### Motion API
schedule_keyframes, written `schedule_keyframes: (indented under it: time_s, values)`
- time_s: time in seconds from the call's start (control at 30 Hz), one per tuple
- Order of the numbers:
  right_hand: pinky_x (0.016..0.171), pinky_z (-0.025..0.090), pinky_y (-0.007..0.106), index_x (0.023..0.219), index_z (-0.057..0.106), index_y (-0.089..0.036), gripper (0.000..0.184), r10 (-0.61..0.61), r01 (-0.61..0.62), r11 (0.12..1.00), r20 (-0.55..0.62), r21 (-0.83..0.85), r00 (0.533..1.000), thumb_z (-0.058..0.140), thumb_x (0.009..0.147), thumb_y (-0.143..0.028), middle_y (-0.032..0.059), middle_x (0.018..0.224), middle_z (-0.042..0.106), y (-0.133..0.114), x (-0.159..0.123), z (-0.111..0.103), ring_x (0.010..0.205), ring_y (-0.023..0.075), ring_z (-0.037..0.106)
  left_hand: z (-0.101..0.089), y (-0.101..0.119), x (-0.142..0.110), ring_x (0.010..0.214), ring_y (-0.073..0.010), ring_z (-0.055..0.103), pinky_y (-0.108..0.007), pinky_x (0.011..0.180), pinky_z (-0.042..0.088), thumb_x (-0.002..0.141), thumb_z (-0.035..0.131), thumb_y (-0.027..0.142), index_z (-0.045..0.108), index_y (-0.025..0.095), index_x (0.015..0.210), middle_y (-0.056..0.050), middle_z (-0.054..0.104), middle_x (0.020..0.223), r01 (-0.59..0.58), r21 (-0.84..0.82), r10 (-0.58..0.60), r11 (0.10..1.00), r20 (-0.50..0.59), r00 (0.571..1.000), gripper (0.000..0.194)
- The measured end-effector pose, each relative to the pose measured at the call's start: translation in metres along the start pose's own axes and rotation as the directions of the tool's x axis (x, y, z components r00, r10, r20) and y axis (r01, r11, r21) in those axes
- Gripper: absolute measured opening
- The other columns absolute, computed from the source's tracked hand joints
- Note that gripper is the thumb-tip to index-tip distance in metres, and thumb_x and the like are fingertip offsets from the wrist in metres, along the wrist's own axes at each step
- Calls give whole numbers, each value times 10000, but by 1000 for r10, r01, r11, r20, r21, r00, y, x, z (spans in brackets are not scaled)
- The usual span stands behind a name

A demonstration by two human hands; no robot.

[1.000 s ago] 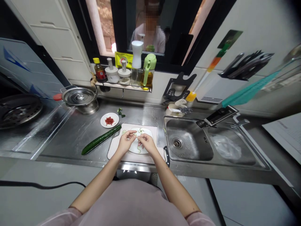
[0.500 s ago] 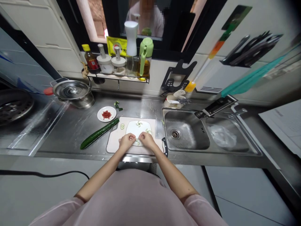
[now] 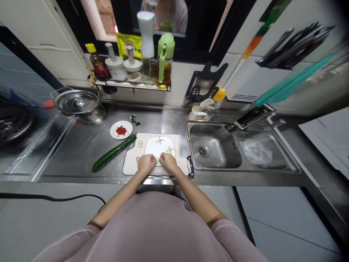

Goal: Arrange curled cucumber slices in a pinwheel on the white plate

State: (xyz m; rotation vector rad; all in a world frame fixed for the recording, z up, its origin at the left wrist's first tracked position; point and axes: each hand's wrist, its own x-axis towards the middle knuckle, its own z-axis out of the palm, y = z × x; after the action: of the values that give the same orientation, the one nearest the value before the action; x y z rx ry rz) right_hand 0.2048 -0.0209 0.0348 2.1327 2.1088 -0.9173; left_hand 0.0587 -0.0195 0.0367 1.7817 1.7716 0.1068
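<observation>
The left hand (image 3: pixel 147 163) and right hand (image 3: pixel 168 162) come close together, fingers curled inward, over the near edge of a white, rounded-square plate (image 3: pixel 155 148). The fingertips are bunched — whether either hand pinches anything is too small to tell. Just between them, on the plate, lies a pinwheel of thin, pale-green cucumber slices with dark rims (image 3: pixel 158 162); a similar pinwheel sits at the far edge (image 3: pixel 160 140) and another at the right (image 3: pixel 170 150).

The plate rests on a pale pinkish cutting board (image 3: pixel 130 165), where two round cucumber slices (image 3: pixel 140 144) lie left of it. A black-handled knife (image 3: pixel 191 167) lies at the board's right edge. On the steel tabletop (image 3: pixel 73 156), a long dark-green cucumber (image 3: pixel 112 154) slants beside the board's left side — beyond it stands a small round white dish (image 3: pixel 113 135) of red bits (image 3: pixel 121 130).
</observation>
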Motion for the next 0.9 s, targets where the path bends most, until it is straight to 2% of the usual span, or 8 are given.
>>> schedule_keyframes:
  time_s: [0.13, 0.37, 0.9]
  values:
    - [682, 346, 247, 987, 634, -198, 170, -5, 5, 998, 0, -55, 1000, 498, 920, -275, 67, 1001, 676, -2, -1, 2, 882, 165, 590, 0, 1, -1, 960, -267, 589, -410, 842, 283, 784, 528, 283, 699, 250, 816, -44, 720, 884, -19, 68, 20, 998, -9, 1000, 177]
    - [681, 365, 263, 1009, 614, -191, 189, -25, 19, 991, -44, -136, 999, 470, 936, -290, 82, 1024, 668, -2, -4, 2, 899, 183, 604, 4, -1, 0, 964, -266, 568, -409, 843, 284, 815, 545, 370, 679, 263, 852, -33, 698, 864, -45, 53, 46, 998, -21, 999, 176]
    - [719, 378, 264, 1034, 608, -198, 195, 48, -47, 991, 2, -128, 999, 473, 943, -306, 83, 1032, 662, 0, -10, -5, 940, 182, 600, 8, 0, 5, 971, -267, 554, -416, 856, 283, 821, 567, 420, 660, 255, 837, -40, 685, 909, -53, 63, 54, 997, -17, 998, 190]
